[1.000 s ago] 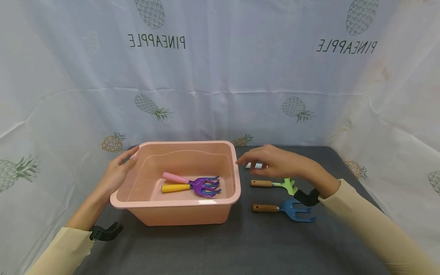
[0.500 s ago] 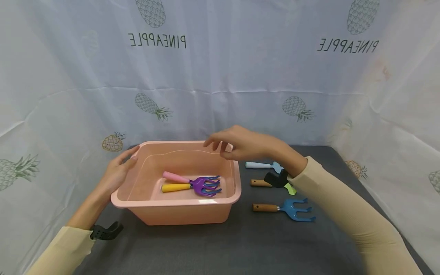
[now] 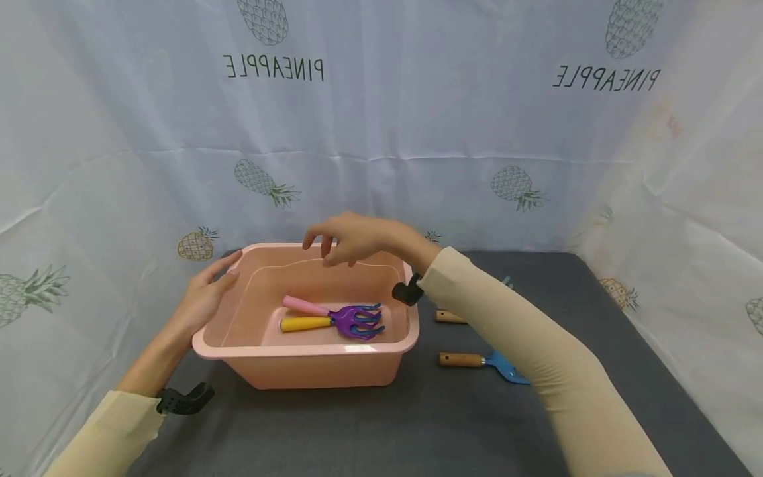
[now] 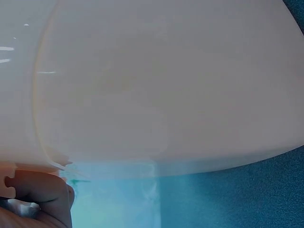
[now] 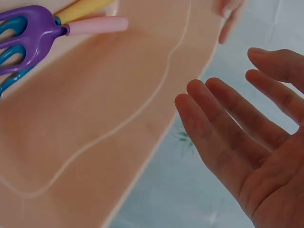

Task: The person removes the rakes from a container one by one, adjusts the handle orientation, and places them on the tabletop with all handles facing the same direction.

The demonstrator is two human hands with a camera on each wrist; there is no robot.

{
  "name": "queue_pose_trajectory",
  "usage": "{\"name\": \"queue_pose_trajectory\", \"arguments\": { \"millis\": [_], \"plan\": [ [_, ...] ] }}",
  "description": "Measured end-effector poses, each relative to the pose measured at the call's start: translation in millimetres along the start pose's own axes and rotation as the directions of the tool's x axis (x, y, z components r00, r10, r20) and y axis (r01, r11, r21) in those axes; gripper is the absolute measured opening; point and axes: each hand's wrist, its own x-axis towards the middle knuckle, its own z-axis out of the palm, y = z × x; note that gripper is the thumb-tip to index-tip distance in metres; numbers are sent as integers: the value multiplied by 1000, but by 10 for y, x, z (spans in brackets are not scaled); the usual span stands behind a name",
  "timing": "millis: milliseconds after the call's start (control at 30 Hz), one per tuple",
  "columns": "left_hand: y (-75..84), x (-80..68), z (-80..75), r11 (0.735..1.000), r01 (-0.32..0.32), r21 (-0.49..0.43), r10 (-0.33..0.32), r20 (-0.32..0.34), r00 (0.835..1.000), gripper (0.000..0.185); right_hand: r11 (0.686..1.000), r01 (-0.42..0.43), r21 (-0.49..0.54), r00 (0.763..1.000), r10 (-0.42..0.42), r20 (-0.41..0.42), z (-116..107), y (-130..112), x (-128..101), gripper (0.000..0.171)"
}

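Two hands at the pink tub

Our left hand [image 3: 205,291] rests flat on the left rim of the pink tub [image 3: 298,371], fingers straight. Our right hand [image 3: 352,238] hangs in the air over the back rim of the tub, fingers loose and spread, holding nothing. The tub sits on the dark worktop [image 3: 387,430]. Inside it lie a purple rake [image 3: 354,321] with a yellow handle and a blue rake with a pink handle [image 3: 304,306], touching each other. To the right of the tub, a blue fork [image 3: 477,363] and another wooden handle [image 3: 448,317] lie on the worktop, partly hidden by our right sleeve [image 3: 512,344].
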Motion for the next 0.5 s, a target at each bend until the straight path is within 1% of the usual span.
{"name": "queue_pose_trajectory", "arguments": {
  "millis": [167, 267, 400, 500],
  "plan": [
    [10, 7, -20, 1000, 2, -3, -2, 1, 1000, 63, 993, -76, 94, 995, 69, 73, 115, 39, 332, 50],
    [19, 6, -31, 1000, -2, -3, 2, 0, 1000, 63, 979, -119, 165, 987, 98, 125, 189, 81, 498, 56],
    [22, -9, -33, 1000, -7, 0, 7, 7, 1000, 63, 960, -177, 218, 974, 138, 181, 307, 139, 643, 58],
    [22, -23, -29, 1000, -3, 9, 3, 5, 1000, 63, 949, -207, 239, 964, 157, 213, 409, 181, 688, 58]
  ]
}}
